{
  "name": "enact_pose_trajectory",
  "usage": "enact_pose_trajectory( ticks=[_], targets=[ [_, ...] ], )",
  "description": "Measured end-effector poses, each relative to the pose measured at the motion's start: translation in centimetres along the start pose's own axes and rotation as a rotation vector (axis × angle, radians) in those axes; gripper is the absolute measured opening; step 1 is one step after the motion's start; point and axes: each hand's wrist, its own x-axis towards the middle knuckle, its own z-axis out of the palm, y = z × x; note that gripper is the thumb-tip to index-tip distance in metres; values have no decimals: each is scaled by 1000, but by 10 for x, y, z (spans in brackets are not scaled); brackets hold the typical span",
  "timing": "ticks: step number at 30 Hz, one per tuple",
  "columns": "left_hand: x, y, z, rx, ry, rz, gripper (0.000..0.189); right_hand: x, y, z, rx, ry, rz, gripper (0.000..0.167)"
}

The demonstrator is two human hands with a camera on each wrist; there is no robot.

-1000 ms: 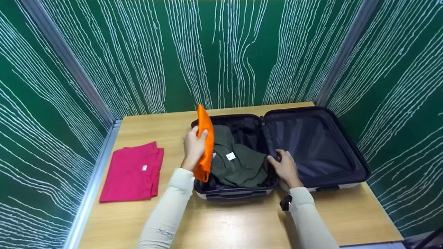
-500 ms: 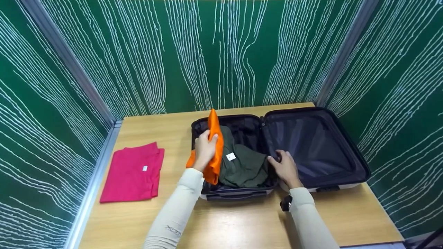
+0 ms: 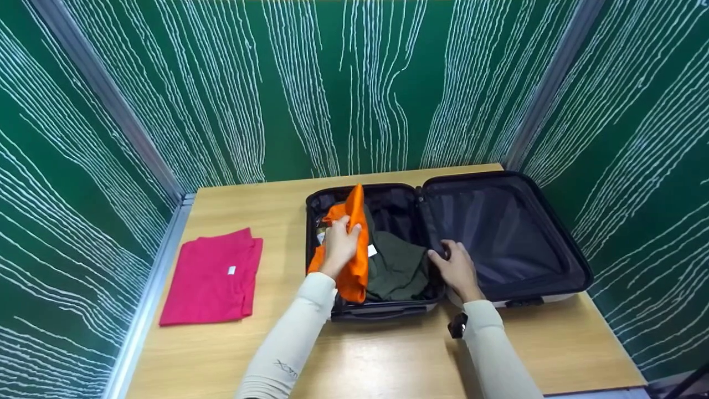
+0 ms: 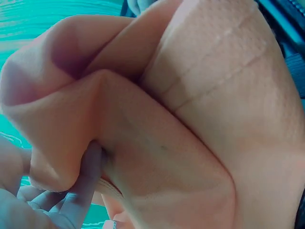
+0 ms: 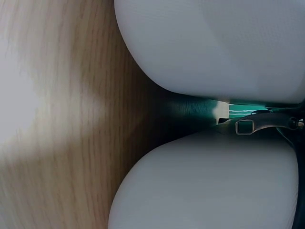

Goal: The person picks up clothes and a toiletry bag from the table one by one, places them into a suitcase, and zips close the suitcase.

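My left hand (image 3: 342, 244) holds a folded orange garment (image 3: 359, 266) over the left half of an open black-lined suitcase (image 3: 382, 311). In the left wrist view, the fingers (image 4: 88, 174) hold a fold of the orange cloth (image 4: 162, 157), which fills most of that picture. Beneath it lies a dark green garment (image 3: 396, 266) with a white label, partly covered. My right hand (image 3: 457, 270) grips the suitcase's inner edge where the two halves meet, thumb on the left side and fingers on the right. The right wrist view shows two pale shell halves (image 5: 205, 191), not the hand.
A folded pink garment (image 3: 213, 277) with a white tag lies on the wooden table (image 3: 376, 360), left of the suitcase. The suitcase's right half (image 3: 498, 238) lies open. Green walls (image 3: 293, 83) with white lines stand behind and on both sides.
My left hand has moved right and slightly toward me, carrying the orange garment from the suitcase's left edge further over the green garment. My right hand has stayed in place.
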Motion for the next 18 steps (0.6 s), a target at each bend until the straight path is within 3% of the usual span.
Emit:
enact_pose_trajectory(
  ticks=[14, 18],
  targets=[
    [-4, 1, 15, 26, -44, -24, 18, 1, 1, 1, 3, 12, -1, 59],
    [-5, 1, 18, 28, -39, 2, 17, 2, 0, 0, -6, 9, -4, 59]
  ],
)
